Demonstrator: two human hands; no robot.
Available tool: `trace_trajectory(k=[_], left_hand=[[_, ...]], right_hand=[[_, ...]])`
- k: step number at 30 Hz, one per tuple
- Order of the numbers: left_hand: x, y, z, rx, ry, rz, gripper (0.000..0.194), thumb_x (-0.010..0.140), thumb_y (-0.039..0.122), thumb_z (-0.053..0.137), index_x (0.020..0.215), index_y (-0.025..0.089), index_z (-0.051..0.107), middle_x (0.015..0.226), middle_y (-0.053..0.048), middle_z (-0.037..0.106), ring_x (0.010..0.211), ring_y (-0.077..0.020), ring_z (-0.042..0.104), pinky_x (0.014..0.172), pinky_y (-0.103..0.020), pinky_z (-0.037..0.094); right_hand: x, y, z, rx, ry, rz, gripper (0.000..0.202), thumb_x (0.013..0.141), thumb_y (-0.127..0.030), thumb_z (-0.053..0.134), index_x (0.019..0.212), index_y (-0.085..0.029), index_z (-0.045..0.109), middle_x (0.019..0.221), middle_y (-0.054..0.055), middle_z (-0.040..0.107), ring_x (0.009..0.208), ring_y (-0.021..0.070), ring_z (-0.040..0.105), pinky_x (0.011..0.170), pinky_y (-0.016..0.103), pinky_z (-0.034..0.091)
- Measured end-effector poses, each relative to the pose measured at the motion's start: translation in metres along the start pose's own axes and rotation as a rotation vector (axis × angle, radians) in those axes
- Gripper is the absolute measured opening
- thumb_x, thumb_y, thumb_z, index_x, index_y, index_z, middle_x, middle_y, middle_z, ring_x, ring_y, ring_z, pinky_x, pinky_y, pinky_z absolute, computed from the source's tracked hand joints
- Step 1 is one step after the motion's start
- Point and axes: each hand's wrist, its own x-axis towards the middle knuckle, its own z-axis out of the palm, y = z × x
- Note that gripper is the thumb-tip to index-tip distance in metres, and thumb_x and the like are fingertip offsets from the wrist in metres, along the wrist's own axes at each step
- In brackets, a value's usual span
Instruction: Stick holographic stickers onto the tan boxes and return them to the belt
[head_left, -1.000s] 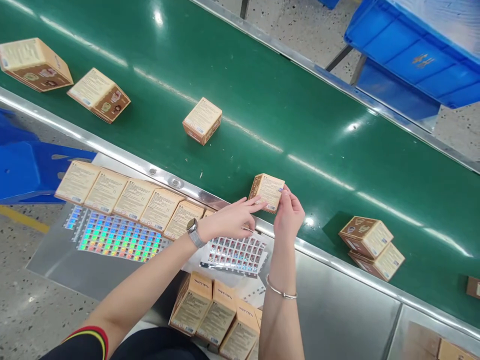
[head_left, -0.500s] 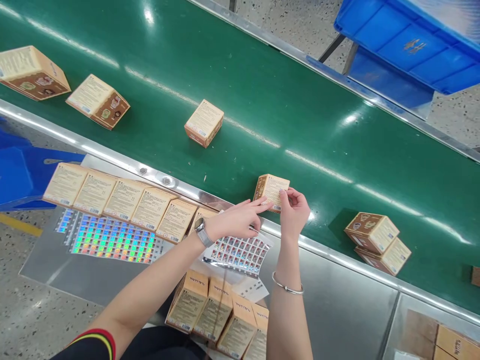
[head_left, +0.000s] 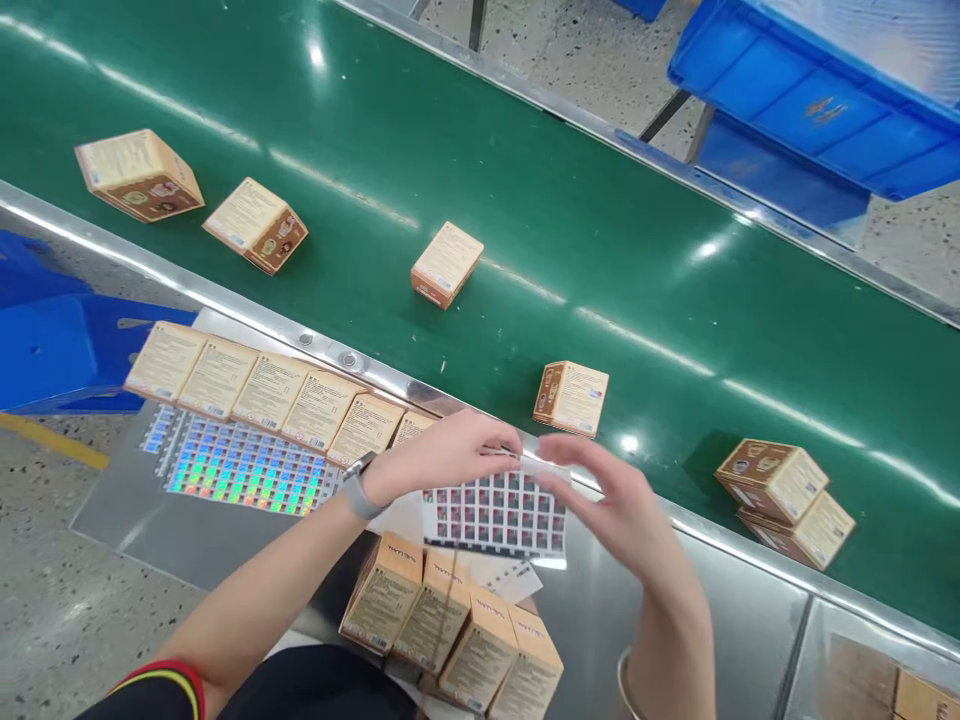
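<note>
My left hand (head_left: 450, 455) pinches the upper edge of a sticker sheet (head_left: 495, 515), which has rows of small dark and red squares. To the right of it, my right hand (head_left: 615, 495) is open, thumb and fingers apart, with the thumb close to the sheet's upper right corner; whether it touches cannot be told. Just beyond both hands, a small tan and brown carton (head_left: 581, 398) sits on the green conveyor belt (head_left: 450, 130), a small shiny sticker on its top face. Several cartons (head_left: 442, 610) stand in a row close to my body.
Another row of cartons (head_left: 274, 390) lines the belt's metal edge on the left, beside shiny sticker sheets (head_left: 247, 465). More cartons ride the belt, including a leaning pair (head_left: 784, 500) at right. A blue crate (head_left: 817, 95) stands beyond the belt, and blue plastic (head_left: 45, 345) is at far left.
Both hands have come off the carton on the belt and drawn back to the sticker sheet. My left hand now grips the sheet, which is lifted flatter into view. The belt cartons appear further right.
</note>
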Motion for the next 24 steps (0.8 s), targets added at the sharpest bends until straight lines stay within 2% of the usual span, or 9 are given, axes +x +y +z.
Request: trace_trajectory(k=[2, 4, 6, 11, 14, 16, 19, 21, 24], left_hand=[[-0.015, 0.002, -0.001, -0.056, -0.005, -0.044, 0.012, 0.087, 0.027, 0.061, 0.092, 0.017, 0.067, 0.073, 0.002, 0.066, 0.063, -0.0121, 0.057, 0.057, -0.022, 0.035], [-0.028, 0.003, 0.000, -0.056, 0.026, -0.113, 0.009, 0.084, 0.025, 0.064, 0.083, 0.017, 0.065, 0.068, 0.004, 0.062, 0.062, -0.0117, 0.055, 0.056, -0.022, 0.034], [-0.038, 0.003, 0.005, -0.002, 0.059, -0.162, 0.014, 0.085, 0.024, 0.062, 0.072, 0.017, 0.062, 0.061, 0.005, 0.057, 0.059, -0.0111, 0.051, 0.056, -0.023, 0.031], [-0.055, -0.002, 0.015, 0.124, 0.076, -0.189, 0.021, 0.089, 0.025, 0.057, 0.071, 0.017, 0.062, 0.065, 0.002, 0.060, 0.064, -0.0133, 0.053, 0.061, -0.026, 0.032], [-0.059, -0.004, 0.019, 0.182, 0.058, -0.172, 0.021, 0.090, 0.024, 0.055, 0.071, 0.018, 0.062, 0.066, 0.002, 0.061, 0.065, -0.0141, 0.053, 0.061, -0.026, 0.032], [-0.059, -0.004, 0.020, 0.214, 0.051, -0.164, 0.022, 0.090, 0.023, 0.054, 0.069, 0.018, 0.061, 0.064, 0.002, 0.059, 0.063, -0.0144, 0.052, 0.060, -0.027, 0.031], [-0.058, -0.001, 0.018, 0.208, 0.062, -0.196, 0.022, 0.089, 0.022, 0.054, 0.068, 0.017, 0.060, 0.063, 0.001, 0.058, 0.063, -0.0146, 0.052, 0.059, -0.027, 0.031], [-0.057, -0.002, 0.012, 0.175, 0.081, -0.239, 0.022, 0.088, 0.023, 0.055, 0.068, 0.017, 0.061, 0.061, 0.002, 0.058, 0.061, -0.0143, 0.053, 0.058, -0.026, 0.031], [-0.054, -0.006, -0.003, 0.112, 0.058, -0.270, 0.022, 0.086, 0.026, 0.059, 0.068, 0.016, 0.065, 0.059, 0.002, 0.060, 0.058, -0.0138, 0.054, 0.056, -0.026, 0.032]], right_hand=[[-0.012, -0.010, 0.004, -0.017, -0.067, -0.036, 0.021, 0.089, -0.041, 0.061, 0.102, -0.026, 0.068, 0.100, 0.004, 0.074, 0.090, 0.0208, 0.069, 0.077, 0.032, 0.057], [-0.019, -0.014, 0.010, -0.035, -0.057, -0.049, 0.020, 0.092, -0.038, 0.056, 0.103, -0.026, 0.067, 0.101, 0.005, 0.074, 0.091, 0.0210, 0.070, 0.074, 0.031, 0.057], [-0.022, -0.016, 0.016, -0.071, -0.057, -0.062, 0.021, 0.094, -0.038, 0.053, 0.105, -0.025, 0.067, 0.101, 0.006, 0.074, 0.089, 0.0215, 0.069, 0.073, 0.033, 0.057], [-0.028, -0.017, 0.028, -0.248, -0.053, -0.236, 0.016, 0.097, -0.033, 0.050, 0.103, -0.025, 0.063, 0.096, 0.005, 0.073, 0.088, 0.0219, 0.067, 0.091, 0.045, 0.050], [-0.029, -0.020, 0.038, -0.343, -0.032, -0.384, 0.011, 0.097, -0.024, 0.050, 0.101, -0.025, 0.060, 0.091, 0.002, 0.072, 0.086, 0.0190, 0.067, 0.097, 0.044, 0.044], [-0.030, -0.024, 0.045, -0.387, 0.007, -0.424, 0.013, 0.098, -0.018, 0.048, 0.097, -0.024, 0.059, 0.087, 0.001, 0.071, 0.083, 0.0175, 0.066, 0.097, 0.043, 0.042], [-0.034, -0.031, 0.049, -0.377, 0.086, -0.429, 0.015, 0.097, -0.015, 0.047, 0.092, -0.024, 0.058, 0.087, 0.002, 0.069, 0.088, 0.0189, 0.065, 0.095, 0.043, 0.042], [-0.032, -0.032, 0.047, -0.282, 0.074, -0.404, 0.013, 0.095, -0.016, 0.050, 0.092, -0.024, 0.059, 0.094, 0.003, 0.070, 0.097, 0.0203, 0.065, 0.091, 0.040, 0.046], [-0.003, -0.020, 0.042, -0.029, 0.091, -0.274, 0.008, 0.095, -0.023, 0.051, 0.092, -0.025, 0.058, 0.111, 0.006, 0.067, 0.108, 0.0202, 0.062, 0.090, 0.037, 0.050]])
